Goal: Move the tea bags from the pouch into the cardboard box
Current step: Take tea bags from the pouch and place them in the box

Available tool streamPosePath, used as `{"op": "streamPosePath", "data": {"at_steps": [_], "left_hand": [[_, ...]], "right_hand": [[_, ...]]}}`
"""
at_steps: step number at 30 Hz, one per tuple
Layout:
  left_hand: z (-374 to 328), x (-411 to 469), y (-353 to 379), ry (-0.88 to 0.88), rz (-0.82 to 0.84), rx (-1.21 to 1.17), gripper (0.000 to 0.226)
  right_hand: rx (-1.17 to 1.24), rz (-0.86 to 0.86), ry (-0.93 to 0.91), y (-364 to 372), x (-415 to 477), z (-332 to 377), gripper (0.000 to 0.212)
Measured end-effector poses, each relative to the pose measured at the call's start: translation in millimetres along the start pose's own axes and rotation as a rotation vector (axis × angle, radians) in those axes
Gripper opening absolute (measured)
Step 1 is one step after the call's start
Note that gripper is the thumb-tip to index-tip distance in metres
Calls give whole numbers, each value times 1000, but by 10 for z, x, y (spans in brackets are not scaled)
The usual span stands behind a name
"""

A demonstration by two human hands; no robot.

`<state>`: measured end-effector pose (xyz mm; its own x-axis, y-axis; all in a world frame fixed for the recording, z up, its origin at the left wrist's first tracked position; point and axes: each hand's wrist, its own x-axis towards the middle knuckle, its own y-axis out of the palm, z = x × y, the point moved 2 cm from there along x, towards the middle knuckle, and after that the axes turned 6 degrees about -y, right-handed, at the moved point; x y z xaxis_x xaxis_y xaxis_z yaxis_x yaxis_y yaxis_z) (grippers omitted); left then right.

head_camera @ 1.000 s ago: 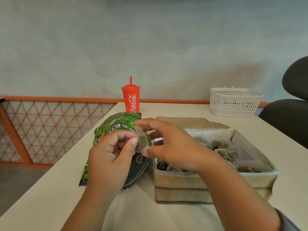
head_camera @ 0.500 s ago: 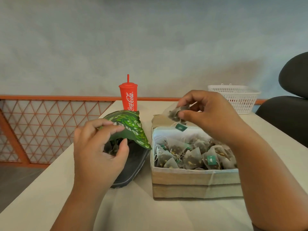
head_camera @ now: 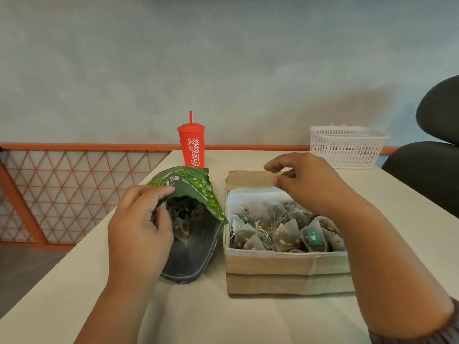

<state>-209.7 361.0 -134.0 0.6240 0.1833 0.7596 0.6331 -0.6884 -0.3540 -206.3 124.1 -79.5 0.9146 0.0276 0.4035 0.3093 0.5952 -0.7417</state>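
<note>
Single head view, close, facing forward-down over table (head_camera: 248, 319) toward wall.

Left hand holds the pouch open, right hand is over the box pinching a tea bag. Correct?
Not quite. The head view shows the right hand over the box, but it pinches nothing: its fingers are loosely curled and empty, and the tea bags lie in the box below. The left hand does hold the pouch open.
</note>
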Motion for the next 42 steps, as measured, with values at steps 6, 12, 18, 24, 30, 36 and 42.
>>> {"op": "streamPosePath", "data": {"at_steps": [6, 12, 18, 24, 30, 36, 42], "left_hand": [[-14, -14, -27, 83, -120, -90, 17], [-32, -24, -58, 147, -174, -85, 14], [-316, -132, 1, 331, -51, -58, 14], [-147, -175, 280, -47, 369, 163, 29], [24, -145, 289, -322, 572, 442, 49], [218, -87, 304, -338, 610, 584, 28], [91, -84, 237, -257, 473, 352, 26]], "right_hand": [[171, 311, -266, 254, -194, 594, 19], [-159, 479, -361, 577, -243, 735, 57], [-111, 362, -379, 555, -184, 680, 66], [-110, 297, -416, 559, -174, 684, 72], [-204, 383, -468, 563, -243, 806, 74], [-208, 388, -493, 552, -273, 852, 69], [-186, 346, -453, 571, -228, 780, 67]]}}
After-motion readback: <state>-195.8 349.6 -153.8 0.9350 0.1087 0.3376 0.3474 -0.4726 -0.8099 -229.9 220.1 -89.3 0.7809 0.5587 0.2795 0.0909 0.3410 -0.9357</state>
